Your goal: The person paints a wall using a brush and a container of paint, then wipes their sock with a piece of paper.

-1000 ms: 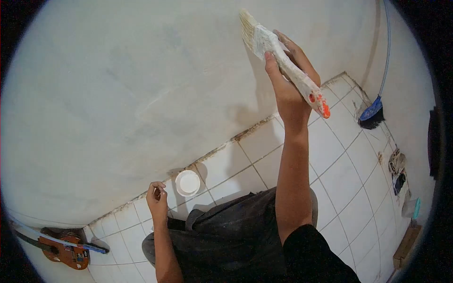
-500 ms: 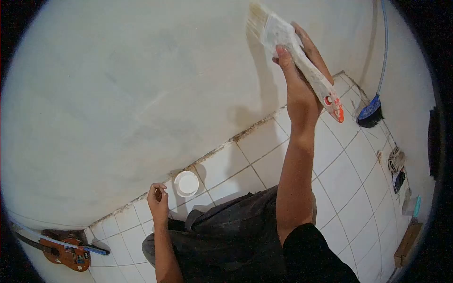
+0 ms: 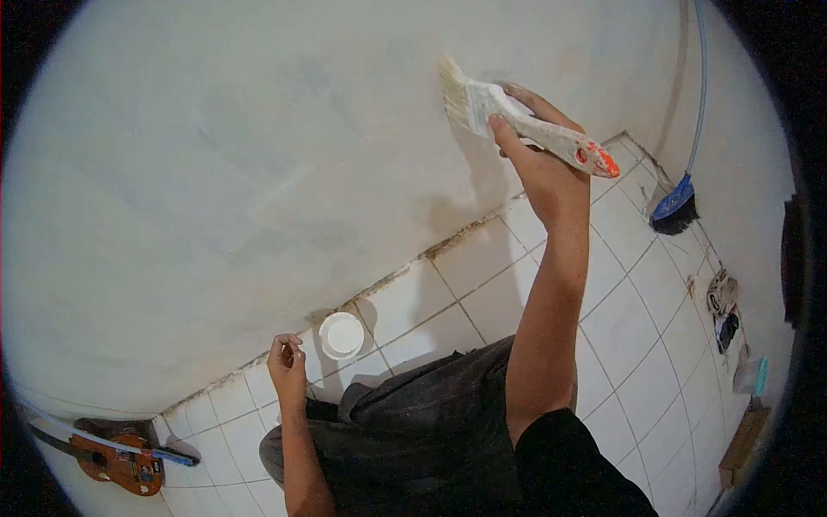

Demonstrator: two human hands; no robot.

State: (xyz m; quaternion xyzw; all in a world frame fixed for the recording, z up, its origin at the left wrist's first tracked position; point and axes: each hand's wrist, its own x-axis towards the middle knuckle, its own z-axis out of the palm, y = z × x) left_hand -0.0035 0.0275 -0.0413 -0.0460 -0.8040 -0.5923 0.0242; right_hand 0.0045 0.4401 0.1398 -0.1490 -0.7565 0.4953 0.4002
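My right hand [image 3: 550,183] is wrapped round a paintbrush [image 3: 556,138] with a white, paint-smeared handle and an orange-red tip with a hole. The pale bristles point up and left at the whitish wall [image 3: 258,155], and their ends look to be against it. Low on the left, my left hand [image 3: 288,360] hangs loosely by my knee with half-curled fingers, a gap between them and nothing visible inside. Just right of it, a white tub [image 3: 342,336] stands on the tiled floor close to the wall; its contents are hard to make out.
White floor tiles [image 3: 413,302] meet the wall along a dirty, chipped edge. A blue broom [image 3: 674,207] leans in the right corner. Crumpled cloth [image 3: 723,293] and a brown box [image 3: 745,448] lie at far right. A small guitar [image 3: 129,465] is at lower left.
My right hand has moved down with the paintbrush, which has tilted flatter, its bristles sliding lower along the wall. My left hand and the tub are almost unchanged.
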